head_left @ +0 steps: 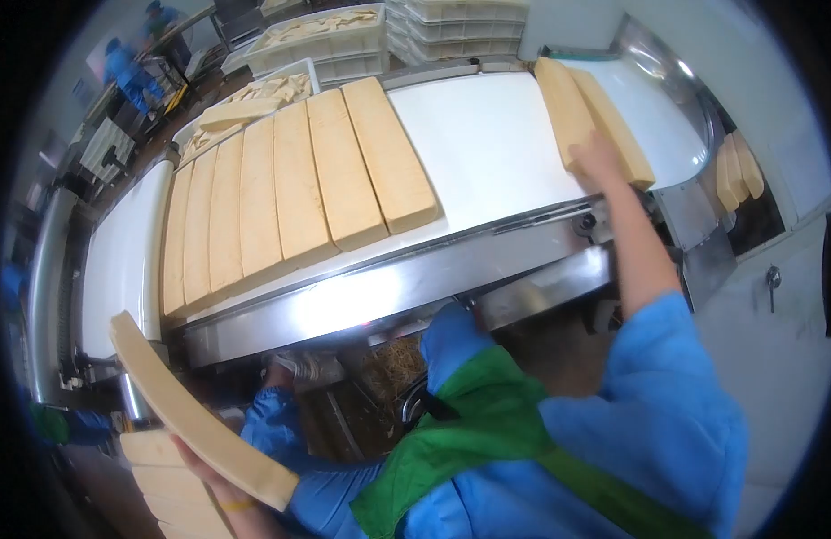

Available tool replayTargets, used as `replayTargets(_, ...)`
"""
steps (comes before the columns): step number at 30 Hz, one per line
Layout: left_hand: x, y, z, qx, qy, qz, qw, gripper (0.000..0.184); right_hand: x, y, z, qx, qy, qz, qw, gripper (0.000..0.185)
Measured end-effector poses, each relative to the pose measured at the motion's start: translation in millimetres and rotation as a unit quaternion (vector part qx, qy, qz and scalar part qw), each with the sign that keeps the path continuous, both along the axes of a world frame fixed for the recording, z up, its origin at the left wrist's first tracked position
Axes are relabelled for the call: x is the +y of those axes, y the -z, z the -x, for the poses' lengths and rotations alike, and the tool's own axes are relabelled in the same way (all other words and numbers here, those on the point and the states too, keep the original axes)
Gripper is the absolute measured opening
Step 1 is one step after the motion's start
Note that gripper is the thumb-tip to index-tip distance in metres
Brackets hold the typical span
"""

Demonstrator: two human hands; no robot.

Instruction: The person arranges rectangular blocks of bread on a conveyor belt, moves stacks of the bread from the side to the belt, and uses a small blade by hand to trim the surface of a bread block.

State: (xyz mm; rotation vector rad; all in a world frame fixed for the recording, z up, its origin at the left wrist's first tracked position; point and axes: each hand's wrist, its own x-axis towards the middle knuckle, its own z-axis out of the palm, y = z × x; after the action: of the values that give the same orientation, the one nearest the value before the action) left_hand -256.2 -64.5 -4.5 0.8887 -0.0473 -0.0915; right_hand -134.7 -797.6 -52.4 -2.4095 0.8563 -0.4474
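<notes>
A long pale-yellow slab (195, 409), dough-like in look, slants across the lower left. My left hand (204, 472) grips it from below near its lower end, the fingers mostly hidden behind it. At the right end of the white belt (487, 135), two more slabs lie side by side. My right hand (599, 162) is closed at the near end of the left one (563, 108), fingers curled against it. Several similar slabs (290, 184) lie in a row on the belt's left part, some touching, the rightmost ones slightly apart.
A stack of slabs (168, 481) stands at lower left. White crates (330, 45) with pale pieces stand behind the belt. A metal rail (388, 292) runs along the near edge. More slabs (737, 171) show through an opening at right. People in blue (132, 76) are far left.
</notes>
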Motion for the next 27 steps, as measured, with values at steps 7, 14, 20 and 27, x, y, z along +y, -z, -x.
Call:
replayTargets(7, -1, 16, 25, 0.047, -0.088, -0.046, 0.994, 0.059, 8, -35, 38, -0.239, -0.025, -0.649, 0.722, 0.055)
replayTargets(14, -4, 26, 33, 0.067, -0.063, -0.046, 0.995, 0.063, 66, -16, 23, -0.16, -0.058, -0.499, 0.85, 0.042)
replayTargets(20, 3, 33, 32, 0.065, -0.029, -0.058, 0.996, 0.061, 189, -12, -16, -0.006, -0.228, 0.158, 0.961, 0.064)
replayTargets(27, -12, 22, 33, 0.122, -0.104, -0.066, 0.985, 0.058, 226, -17, -19, 0.004, -0.304, 0.099, 0.947, 0.07)
